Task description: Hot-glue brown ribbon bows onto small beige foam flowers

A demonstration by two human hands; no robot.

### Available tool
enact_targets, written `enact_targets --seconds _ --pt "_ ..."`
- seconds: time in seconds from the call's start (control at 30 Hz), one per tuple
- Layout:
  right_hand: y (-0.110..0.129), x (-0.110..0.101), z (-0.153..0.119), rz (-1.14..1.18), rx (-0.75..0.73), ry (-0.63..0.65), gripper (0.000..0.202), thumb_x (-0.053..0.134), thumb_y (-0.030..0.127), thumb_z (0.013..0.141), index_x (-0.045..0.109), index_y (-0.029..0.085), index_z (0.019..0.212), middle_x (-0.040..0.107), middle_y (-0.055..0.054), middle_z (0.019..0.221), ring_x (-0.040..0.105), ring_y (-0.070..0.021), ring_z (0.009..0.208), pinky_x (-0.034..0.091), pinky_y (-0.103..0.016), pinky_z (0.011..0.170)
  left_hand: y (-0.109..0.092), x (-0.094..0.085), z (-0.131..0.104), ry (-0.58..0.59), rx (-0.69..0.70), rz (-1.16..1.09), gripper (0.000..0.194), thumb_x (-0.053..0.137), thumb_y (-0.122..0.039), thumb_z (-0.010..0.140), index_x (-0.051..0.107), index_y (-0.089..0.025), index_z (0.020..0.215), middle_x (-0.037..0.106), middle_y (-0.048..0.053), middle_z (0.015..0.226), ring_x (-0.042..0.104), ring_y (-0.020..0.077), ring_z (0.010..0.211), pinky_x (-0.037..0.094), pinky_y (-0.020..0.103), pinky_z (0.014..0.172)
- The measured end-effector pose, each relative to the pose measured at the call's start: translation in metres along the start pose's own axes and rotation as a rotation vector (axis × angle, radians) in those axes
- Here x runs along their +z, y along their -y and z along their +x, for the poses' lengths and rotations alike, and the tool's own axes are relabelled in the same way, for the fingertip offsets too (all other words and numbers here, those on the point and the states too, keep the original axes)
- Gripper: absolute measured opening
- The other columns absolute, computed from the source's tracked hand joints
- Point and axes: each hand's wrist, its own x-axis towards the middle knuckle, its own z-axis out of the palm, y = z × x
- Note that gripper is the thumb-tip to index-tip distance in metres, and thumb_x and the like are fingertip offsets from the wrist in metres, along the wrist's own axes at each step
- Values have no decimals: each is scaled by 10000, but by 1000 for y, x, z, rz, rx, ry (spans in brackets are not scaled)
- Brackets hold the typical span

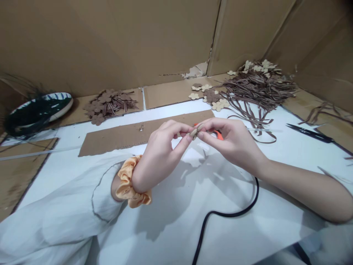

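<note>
Both of my hands meet over the middle of the white table. Between thumb and fingertips, my left hand [162, 151] pinches the left side of a small tan leather flower [194, 133]. Pinching the same flower from the right is my right hand [230, 141]. The flower looks folded or curled, and fingertips cover much of it. Just behind my right hand shows an orange object [219, 135], mostly hidden, so its kind is unclear. A black cord [205, 219] runs from under my right forearm toward the front edge.
Behind my hands lies a cardboard strip [118, 138]. Brown leather flowers [106, 103] are heaped at back left, beside a bowl [59, 106] holding dark, thread-like material. Back right holds a pile of brown leather strips [256, 86] with loose flowers [219, 105]. Black snips [309, 132] lie right. Cardboard walls [110, 44] enclose the back.
</note>
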Motion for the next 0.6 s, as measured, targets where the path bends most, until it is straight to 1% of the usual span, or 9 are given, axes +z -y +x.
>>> enact_targets --seconds 0.37,0.6 --pt "-1 1 -1 3 17 -21 76 614 147 795 655 160 732 733 -41 864 667 -172 875 498 -279 793 0 2 -1 3 -1 -3 141 543 -236 880 670 -199 930 659 -2 876 566 119 788 429 221 731" --pt "0 0 -1 12 35 -30 88 621 174 794 624 172 707 731 -37 837 668 -172 828 506 -294 771 -2 0 -2 2 -25 0 143 541 -263 878 667 -209 920 661 9 878 580 137 792 442 241 719"
